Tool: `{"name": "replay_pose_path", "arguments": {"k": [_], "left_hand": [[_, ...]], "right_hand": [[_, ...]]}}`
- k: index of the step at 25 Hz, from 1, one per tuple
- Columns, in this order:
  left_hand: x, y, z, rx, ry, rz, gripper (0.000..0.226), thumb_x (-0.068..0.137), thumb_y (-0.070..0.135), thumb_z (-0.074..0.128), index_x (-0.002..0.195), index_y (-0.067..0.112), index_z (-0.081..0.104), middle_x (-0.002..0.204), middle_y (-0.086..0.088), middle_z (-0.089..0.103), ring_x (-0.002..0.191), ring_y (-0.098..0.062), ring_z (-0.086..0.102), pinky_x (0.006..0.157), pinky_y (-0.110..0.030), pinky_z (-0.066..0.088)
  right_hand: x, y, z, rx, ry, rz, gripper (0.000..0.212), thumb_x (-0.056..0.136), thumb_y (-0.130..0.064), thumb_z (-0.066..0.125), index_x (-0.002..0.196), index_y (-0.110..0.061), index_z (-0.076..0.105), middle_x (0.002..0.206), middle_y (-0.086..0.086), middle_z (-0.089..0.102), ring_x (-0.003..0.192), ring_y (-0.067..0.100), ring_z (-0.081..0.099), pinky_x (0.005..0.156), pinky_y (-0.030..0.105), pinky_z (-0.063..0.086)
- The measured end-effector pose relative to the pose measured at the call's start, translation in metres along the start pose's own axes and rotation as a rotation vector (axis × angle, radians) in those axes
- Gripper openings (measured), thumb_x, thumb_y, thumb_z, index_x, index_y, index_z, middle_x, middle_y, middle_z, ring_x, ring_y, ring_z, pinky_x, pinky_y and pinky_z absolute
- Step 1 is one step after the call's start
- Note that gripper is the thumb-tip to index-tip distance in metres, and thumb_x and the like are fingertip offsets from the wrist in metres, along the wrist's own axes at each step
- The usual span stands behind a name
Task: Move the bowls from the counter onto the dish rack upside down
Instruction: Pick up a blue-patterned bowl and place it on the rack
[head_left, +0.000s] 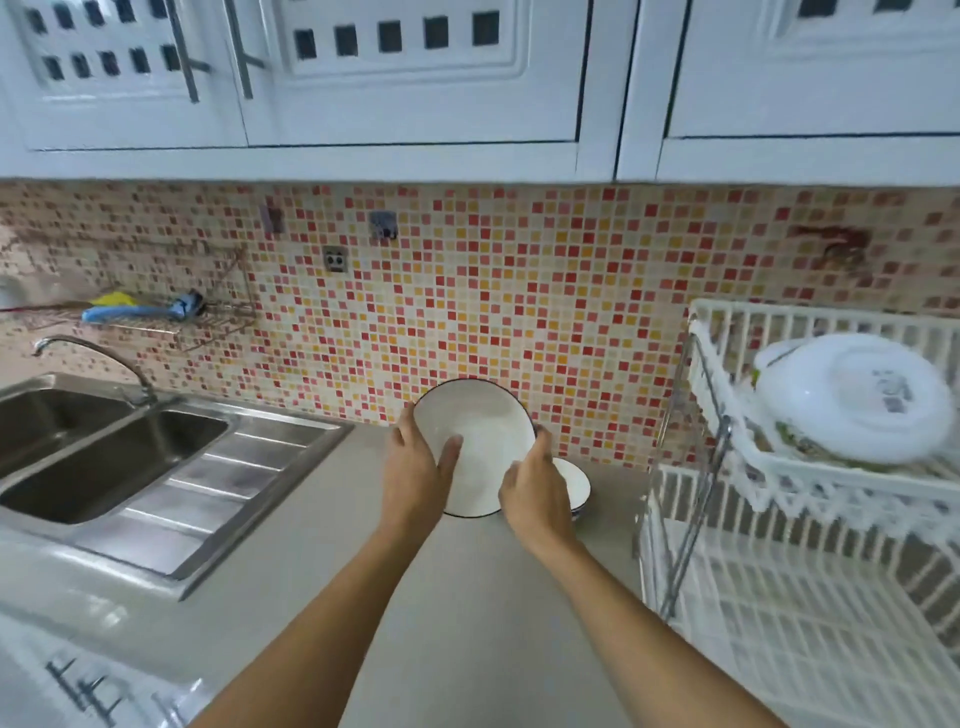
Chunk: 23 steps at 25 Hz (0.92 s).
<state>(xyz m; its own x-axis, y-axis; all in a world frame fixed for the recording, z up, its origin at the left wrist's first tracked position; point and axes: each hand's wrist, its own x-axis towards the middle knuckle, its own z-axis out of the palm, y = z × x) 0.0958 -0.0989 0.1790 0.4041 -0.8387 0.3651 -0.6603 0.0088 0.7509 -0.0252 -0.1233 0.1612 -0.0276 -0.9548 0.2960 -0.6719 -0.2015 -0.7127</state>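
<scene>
White dark-rimmed bowl (475, 441) tilted above grey desk (467, 597) | left hand (415, 475) and right hand (535, 493) grasping its rim | second bowl (574, 480) behind | dish rack (810, 467) right

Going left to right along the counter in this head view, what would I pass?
Tap → sink → left hand → bowl held by both hands → right hand → dish rack, an upturned white dish on its upper shelf.
</scene>
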Motion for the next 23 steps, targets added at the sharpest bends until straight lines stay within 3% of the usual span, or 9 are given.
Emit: {"name": "replay_pose_path", "arguments": {"k": [4,8,12,14,16,18,20,21,23], "left_hand": [[-0.016,0.078,-0.04,-0.155,0.114,0.166,0.071,0.093,0.043,0.048,0.148,0.016,0.012,0.154,-0.01,0.021,0.137,-0.028,0.034,0.104,-0.039,0.036],[-0.027,0.154,-0.054,-0.326,0.145,0.383,0.068,0.093,0.04,0.048,0.146,0.016,0.014,0.153,-0.009,0.019,0.132,-0.016,0.032,0.097,-0.021,0.023],[-0.041,0.212,-0.042,-0.462,0.098,0.572,0.064,0.091,0.044,0.049,0.141,0.02,0.018,0.144,-0.005,0.029,0.123,-0.01,0.036,0.097,-0.024,0.033],[-0.048,0.238,-0.03,-0.507,0.028,0.622,0.06,0.087,0.051,0.045,0.135,0.024,0.021,0.135,-0.001,0.036,0.118,-0.013,0.043,0.095,-0.027,0.037],[-0.058,0.272,-0.007,-0.559,-0.092,0.622,0.061,0.083,0.062,0.038,0.13,0.027,0.024,0.13,0.001,0.041,0.114,-0.015,0.048,0.093,-0.031,0.04],[-0.066,0.307,0.019,-0.608,-0.198,0.613,0.061,0.081,0.066,0.033,0.124,0.023,0.028,0.123,0.001,0.049,0.107,-0.015,0.053,0.089,-0.032,0.043],[-0.075,0.345,0.048,-0.653,-0.271,0.604,0.05,0.089,0.06,0.034,0.116,0.018,0.031,0.103,0.008,0.052,0.091,-0.01,0.054,0.075,-0.026,0.044],[-0.079,0.364,0.061,-0.656,-0.294,0.594,0.045,0.092,0.056,0.034,0.113,0.016,0.032,0.094,0.011,0.05,0.084,-0.008,0.053,0.072,-0.024,0.043],[-0.084,0.398,0.088,-0.606,-0.354,0.577,0.046,0.093,0.054,0.034,0.114,0.013,0.034,0.087,0.009,0.049,0.076,-0.006,0.051,0.069,-0.024,0.042]], "right_hand": [[-0.019,-0.045,-0.079,0.206,0.135,-0.134,0.051,0.095,-0.029,0.047,0.137,-0.018,0.02,0.133,0.009,0.056,0.113,0.031,0.059,0.093,0.039,0.048],[-0.02,-0.062,-0.164,0.293,0.218,-0.18,0.065,0.096,-0.049,0.035,0.146,-0.018,0.008,0.149,0.006,0.037,0.134,0.028,0.042,0.106,0.032,0.034],[-0.025,-0.054,-0.238,0.336,0.313,-0.205,0.086,0.085,-0.069,0.021,0.15,-0.018,-0.001,0.158,0.003,0.02,0.143,0.024,0.028,0.117,0.044,0.024],[-0.029,-0.043,-0.273,0.429,0.341,-0.186,0.084,0.079,-0.074,0.018,0.143,-0.02,0.011,0.144,0.002,0.039,0.13,0.022,0.041,0.104,0.038,0.039],[-0.022,-0.014,-0.315,0.515,0.411,-0.208,0.064,0.08,-0.074,0.014,0.121,-0.027,0.026,0.118,0.006,0.05,0.109,0.021,0.05,0.086,0.031,0.045],[-0.015,0.02,-0.354,0.581,0.446,-0.206,0.042,0.081,-0.076,0.02,0.106,-0.044,0.03,0.124,0.01,0.047,0.116,0.024,0.049,0.099,0.046,0.043],[-0.009,0.057,-0.399,0.581,0.434,-0.209,0.033,0.067,-0.086,0.032,0.088,-0.061,0.037,0.12,-0.002,0.048,0.12,0.027,0.048,0.103,0.059,0.039],[-0.005,0.077,-0.42,0.575,0.399,-0.233,0.035,0.061,-0.089,0.039,0.084,-0.063,0.04,0.117,-0.005,0.047,0.12,0.028,0.048,0.103,0.061,0.038],[0.001,0.116,-0.46,0.56,0.316,-0.3,0.045,0.058,-0.088,0.05,0.096,-0.064,0.043,0.124,-0.007,0.046,0.127,0.029,0.044,0.105,0.062,0.036]]}}
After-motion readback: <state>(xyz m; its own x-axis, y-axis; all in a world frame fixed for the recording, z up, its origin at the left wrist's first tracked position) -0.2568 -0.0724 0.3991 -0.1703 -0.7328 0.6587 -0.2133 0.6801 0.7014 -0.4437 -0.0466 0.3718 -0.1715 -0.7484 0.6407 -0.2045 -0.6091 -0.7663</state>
